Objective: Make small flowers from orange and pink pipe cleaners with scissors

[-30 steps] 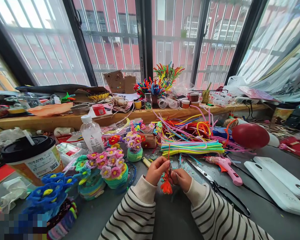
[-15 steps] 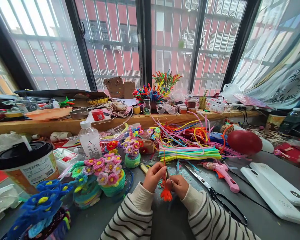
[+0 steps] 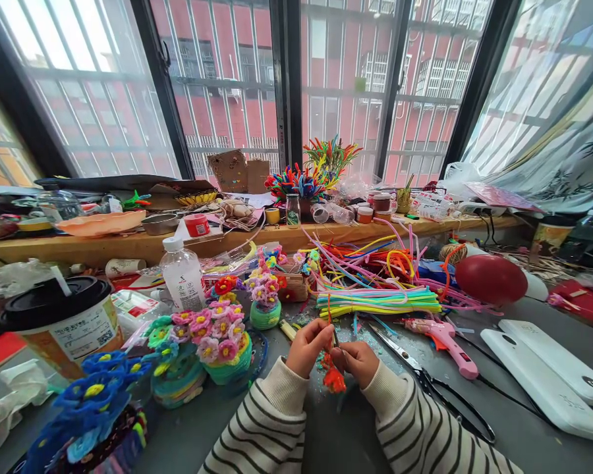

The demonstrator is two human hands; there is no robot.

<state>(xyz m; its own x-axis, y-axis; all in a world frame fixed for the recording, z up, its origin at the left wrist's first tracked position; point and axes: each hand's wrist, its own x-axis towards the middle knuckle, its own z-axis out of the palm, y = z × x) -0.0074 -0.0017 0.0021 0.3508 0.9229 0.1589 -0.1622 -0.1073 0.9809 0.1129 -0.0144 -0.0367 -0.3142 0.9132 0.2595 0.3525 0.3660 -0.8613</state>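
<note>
Over the middle of the grey table, my left hand pinches an orange-red pipe cleaner, whose end sticks up above the fingers. Close beside it, my right hand is closed on a slim dark tool that points up between the hands; its exact kind is hard to make out. Below the fingertips hangs a bright orange fuzzy flower-like piece, apparently made of the same pipe cleaner. How the piece joins the upright strand is hidden by the fingers.
Black-handled scissors, a pink glue gun and white power-bank-like devices lie to the right. Bundled pipe cleaners are behind my hands. On the left stand pipe-cleaner flower pots, a bottle and a drink cup.
The view has shifted slightly, so everything sits a little further right. Both hands keep their hold, and the orange piece is turned a little between them.
</note>
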